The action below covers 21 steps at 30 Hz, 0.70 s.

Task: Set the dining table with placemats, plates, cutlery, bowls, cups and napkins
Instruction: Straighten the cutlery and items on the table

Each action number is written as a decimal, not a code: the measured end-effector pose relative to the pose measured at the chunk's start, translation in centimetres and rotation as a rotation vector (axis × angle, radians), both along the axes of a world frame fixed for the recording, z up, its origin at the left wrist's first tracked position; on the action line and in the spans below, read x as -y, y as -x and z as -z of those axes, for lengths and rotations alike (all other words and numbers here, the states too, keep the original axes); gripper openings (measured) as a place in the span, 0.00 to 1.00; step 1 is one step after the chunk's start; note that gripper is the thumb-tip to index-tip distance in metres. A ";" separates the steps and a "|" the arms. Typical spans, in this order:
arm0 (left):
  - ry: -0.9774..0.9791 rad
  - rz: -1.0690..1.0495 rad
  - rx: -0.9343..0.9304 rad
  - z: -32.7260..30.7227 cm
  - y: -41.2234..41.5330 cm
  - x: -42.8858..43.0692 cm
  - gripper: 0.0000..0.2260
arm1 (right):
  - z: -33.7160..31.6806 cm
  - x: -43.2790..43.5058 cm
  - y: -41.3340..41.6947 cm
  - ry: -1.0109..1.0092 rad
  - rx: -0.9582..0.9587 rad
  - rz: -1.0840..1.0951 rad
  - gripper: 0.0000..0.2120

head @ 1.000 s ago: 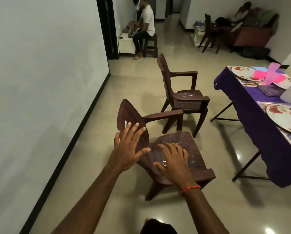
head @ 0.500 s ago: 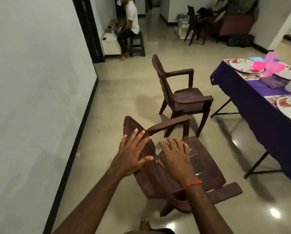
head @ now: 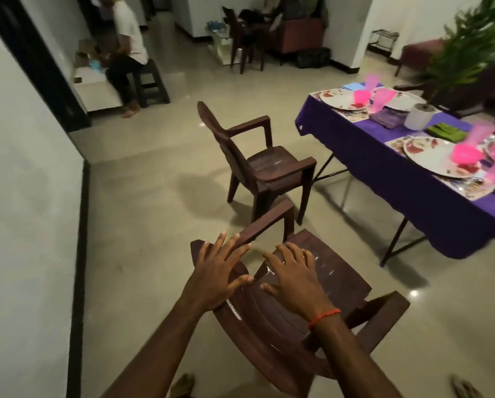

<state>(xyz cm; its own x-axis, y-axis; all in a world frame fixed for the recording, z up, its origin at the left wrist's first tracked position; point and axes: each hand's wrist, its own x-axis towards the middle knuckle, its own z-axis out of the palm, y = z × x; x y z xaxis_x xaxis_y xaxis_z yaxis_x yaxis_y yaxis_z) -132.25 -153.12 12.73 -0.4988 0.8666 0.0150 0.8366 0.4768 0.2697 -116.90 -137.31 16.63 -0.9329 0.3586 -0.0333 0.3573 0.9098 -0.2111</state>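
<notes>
poised with flat, empty left hand and right hand over backrest of brown plastic chair, near purple desk with plates; probably light, rigid, best gripped at backrest's top edge.

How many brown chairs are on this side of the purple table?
2. The near chair is below the left hand and right hand; the far chair stands beyond it, facing the table. Others may sit hidden behind the table.

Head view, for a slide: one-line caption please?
Left hand and right hand spread open over a brown plastic armchair near the purple-clothed table.
</notes>
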 end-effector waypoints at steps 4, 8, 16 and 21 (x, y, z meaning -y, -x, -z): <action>0.048 0.185 0.018 0.2 4.0 -0.9 0.40 | 0.5 1.2 1.1 0.020 0.038 0.214 0.33; 0.055 0.327 0.021 0.3 7.6 -0.9 0.41 | 0.8 3.6 2.0 0.072 0.067 0.408 0.34; 0.072 0.627 0.043 2.8 10.2 0.3 0.37 | 1.9 10.2 0.1 0.184 0.117 0.782 0.33; 0.103 0.782 -0.006 3.7 10.3 1.6 0.39 | 3.4 14.5 -2.0 0.352 0.174 0.884 0.36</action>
<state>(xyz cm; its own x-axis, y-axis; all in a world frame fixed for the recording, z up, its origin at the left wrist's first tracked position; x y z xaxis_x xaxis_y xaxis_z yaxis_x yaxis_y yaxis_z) -142.54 -154.72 8.99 0.2564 0.9630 -0.0832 0.9407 -0.2288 0.2504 -114.90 -151.77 13.25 -0.3024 0.8718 -0.3853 0.9346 0.1919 -0.2994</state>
